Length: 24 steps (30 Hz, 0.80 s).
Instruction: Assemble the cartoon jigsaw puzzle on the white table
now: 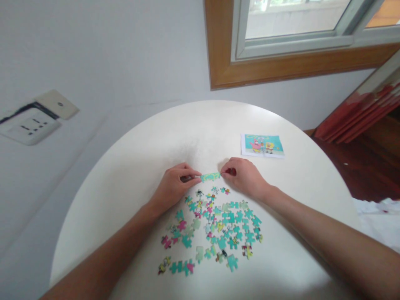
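Observation:
A short joined strip of green and yellow jigsaw puzzle pieces [210,177] lies on the white table between my two hands. My left hand [176,181] pinches the strip's left end between thumb and fingers. At the opposite end, my right hand [242,175] has thumb and forefinger closed on the strip's right edge. Many loose jigsaw pieces [228,217], mostly teal with some pink and yellow, are spread below the strip, between my forearms. Some pieces sit close under the strip, such as a teal piece [215,190].
A reference picture card [264,146] with cartoon figures lies beyond my right hand on the round white table [215,121]. Behind the table stand a white wall and a wood-framed window [218,71]. Wall sockets [33,125] are at left, a red curtain [359,110] at right.

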Each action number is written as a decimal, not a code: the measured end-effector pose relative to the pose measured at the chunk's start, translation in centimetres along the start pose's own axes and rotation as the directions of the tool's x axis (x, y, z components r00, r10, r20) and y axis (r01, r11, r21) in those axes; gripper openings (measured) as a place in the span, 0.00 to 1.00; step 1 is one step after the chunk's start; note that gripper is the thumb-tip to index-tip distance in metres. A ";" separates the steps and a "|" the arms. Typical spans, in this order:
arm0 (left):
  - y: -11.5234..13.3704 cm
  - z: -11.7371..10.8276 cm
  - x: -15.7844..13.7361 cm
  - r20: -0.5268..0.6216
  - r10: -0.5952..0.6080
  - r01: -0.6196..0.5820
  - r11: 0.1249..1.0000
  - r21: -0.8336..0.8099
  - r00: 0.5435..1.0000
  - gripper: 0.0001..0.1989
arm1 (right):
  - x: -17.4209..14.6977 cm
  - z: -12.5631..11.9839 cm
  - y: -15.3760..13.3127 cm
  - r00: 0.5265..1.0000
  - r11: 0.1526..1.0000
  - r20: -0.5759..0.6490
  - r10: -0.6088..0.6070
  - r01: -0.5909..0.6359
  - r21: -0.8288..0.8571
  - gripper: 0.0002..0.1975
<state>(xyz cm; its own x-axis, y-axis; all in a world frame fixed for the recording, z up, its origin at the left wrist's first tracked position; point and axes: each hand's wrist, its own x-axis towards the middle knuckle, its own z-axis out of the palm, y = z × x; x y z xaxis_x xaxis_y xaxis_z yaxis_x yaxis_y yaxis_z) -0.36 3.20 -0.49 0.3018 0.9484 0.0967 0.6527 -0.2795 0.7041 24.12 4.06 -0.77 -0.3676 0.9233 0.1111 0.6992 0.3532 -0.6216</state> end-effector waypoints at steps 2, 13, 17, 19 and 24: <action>0.0 0.0 0.0 -0.005 0.004 -0.004 1.000 -0.001 1.000 0.09 | 0.0 0.1 0.0 1.000 1.000 0.000 0.000 0.000 0.000 0.09; 0.6 0.1 0.0 -0.006 -0.034 0.034 0.999 -0.026 0.999 0.08 | 0.0 0.2 -0.1 1.000 1.000 -0.008 -0.015 0.015 0.004 0.09; 0.5 0.2 -0.1 -0.010 -0.019 0.018 1.000 -0.021 1.000 0.09 | 0.0 0.2 -0.1 1.000 1.000 -0.016 -0.012 0.012 0.006 0.09; 0.4 0.2 -0.1 -0.012 -0.011 0.011 1.000 -0.015 1.000 0.09 | 0.0 0.1 -0.1 1.000 1.000 -0.016 -0.007 0.008 0.011 0.09; 0.2 0.2 0.0 -0.006 -0.024 0.024 1.000 -0.019 1.000 0.08 | 0.0 0.2 -0.1 1.000 1.000 -0.018 -0.018 0.018 0.015 0.08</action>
<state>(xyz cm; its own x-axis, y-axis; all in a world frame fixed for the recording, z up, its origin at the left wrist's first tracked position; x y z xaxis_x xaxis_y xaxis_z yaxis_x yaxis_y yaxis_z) -0.06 3.07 -0.47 0.2818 0.9558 0.0844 0.6464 -0.2541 0.7195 23.95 3.99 -0.86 -0.3692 0.9193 0.1361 0.6831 0.3678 -0.6310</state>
